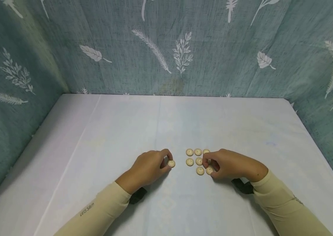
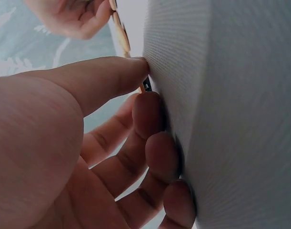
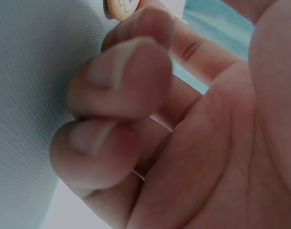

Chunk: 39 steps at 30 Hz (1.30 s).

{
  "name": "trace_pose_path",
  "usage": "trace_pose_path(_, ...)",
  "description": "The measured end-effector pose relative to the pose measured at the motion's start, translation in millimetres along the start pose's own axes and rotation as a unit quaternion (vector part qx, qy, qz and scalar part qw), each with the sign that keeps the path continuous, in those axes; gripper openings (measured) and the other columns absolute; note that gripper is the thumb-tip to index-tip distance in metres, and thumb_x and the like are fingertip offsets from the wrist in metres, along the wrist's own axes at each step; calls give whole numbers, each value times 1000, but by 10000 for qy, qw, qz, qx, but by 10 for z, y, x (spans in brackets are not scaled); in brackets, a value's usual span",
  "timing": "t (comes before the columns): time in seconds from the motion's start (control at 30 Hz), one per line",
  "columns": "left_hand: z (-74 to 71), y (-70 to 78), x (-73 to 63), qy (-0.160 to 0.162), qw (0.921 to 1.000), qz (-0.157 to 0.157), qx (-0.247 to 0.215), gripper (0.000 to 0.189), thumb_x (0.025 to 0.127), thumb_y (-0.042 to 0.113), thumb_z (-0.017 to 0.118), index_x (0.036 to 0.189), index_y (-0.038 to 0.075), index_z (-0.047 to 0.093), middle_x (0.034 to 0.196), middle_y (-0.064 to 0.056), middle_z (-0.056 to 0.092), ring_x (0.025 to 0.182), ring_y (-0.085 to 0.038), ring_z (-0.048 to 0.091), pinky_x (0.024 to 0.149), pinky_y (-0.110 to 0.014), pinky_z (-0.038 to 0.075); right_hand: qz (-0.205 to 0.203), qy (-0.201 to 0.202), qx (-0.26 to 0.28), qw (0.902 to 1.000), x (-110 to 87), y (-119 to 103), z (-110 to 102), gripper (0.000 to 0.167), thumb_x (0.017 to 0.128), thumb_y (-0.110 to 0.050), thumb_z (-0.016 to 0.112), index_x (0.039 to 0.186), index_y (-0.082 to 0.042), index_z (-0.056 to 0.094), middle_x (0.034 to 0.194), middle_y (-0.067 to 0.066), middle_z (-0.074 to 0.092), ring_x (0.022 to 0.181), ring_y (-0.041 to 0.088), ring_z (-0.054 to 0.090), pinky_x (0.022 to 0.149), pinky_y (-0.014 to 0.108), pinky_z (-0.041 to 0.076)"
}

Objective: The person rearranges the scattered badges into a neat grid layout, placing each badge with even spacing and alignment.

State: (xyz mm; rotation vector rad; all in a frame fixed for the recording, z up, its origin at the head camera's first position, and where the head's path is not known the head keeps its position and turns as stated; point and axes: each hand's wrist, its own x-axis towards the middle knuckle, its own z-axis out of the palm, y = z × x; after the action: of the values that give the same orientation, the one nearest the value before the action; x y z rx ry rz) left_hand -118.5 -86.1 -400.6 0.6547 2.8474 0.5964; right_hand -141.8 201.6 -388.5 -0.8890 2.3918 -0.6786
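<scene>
On the white table my left hand pinches a small round tan disc with dark markings between thumb and forefinger. Only a sliver of its edge shows in the left wrist view. To the right, several like discs lie face up in close rows, such as one at the far left corner and one at the near side. My right hand is at the right end of the rows, thumb and forefinger about the near right disc. Its fingers partly cover other discs behind. In the right wrist view a disc shows beyond the curled fingers.
A white cloth covers the table, with a crease running down its left side. Green-grey fabric with white leaf prints stands behind the far edge and along both sides. Dark wrist straps sit under the beige sleeves.
</scene>
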Motion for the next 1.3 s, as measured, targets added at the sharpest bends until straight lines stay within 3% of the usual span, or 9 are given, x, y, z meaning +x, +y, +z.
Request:
trace_pose_path(0.2, -15, -11, 5, -97, 9997, -107, -208, 19, 90, 22, 73, 106, 16, 64, 64, 12, 54, 57, -7, 47, 57, -24, 38, 29, 22, -23, 10000, 2, 1, 1, 25, 79, 1, 63, 91, -20, 57, 63, -10, 45, 58, 2, 43, 57, 21, 37)
trace_pose_path(0.43, 53, 14, 13, -218, 9994, -8, -271, 18, 90, 23, 73, 104, 16, 64, 64, 13, 54, 54, -5, 46, 57, -24, 37, 44, -23, 52, 10000, -15, 8, 22, 25, 79, 2, 64, 91, -19, 58, 63, -10, 45, 58, 3, 43, 56, 21, 37)
trace_pose_path(0.8, 96, 237, 83, -252, 9982, 535, 66, 19, 87, 26, 72, 99, 18, 60, 61, 16, 52, 56, -2, 47, 62, -26, 38, 6, 34, -36, 10000, 1, 12, 17, 25, 78, 1, 65, 91, -19, 58, 64, -9, 47, 58, 3, 44, 55, 21, 38)
trace_pose_path(1.0, 143, 332, 131, -236, 9974, 637, 241, 18, 87, 26, 72, 99, 19, 59, 59, 17, 51, 56, -3, 48, 67, -35, 38, -46, 21, -68, 10000, 29, 17, 32, 25, 78, 1, 65, 91, -19, 58, 64, -10, 47, 58, 3, 44, 56, 21, 38)
trace_pose_path(1.3, 208, 380, 128, -223, 9954, 803, 481, 18, 90, 27, 72, 102, 21, 60, 61, 16, 50, 58, -3, 48, 66, -35, 36, -1, -27, -131, 9999, 29, 22, 35, 25, 80, 0, 66, 91, -20, 58, 65, -10, 47, 58, 3, 44, 56, 21, 38)
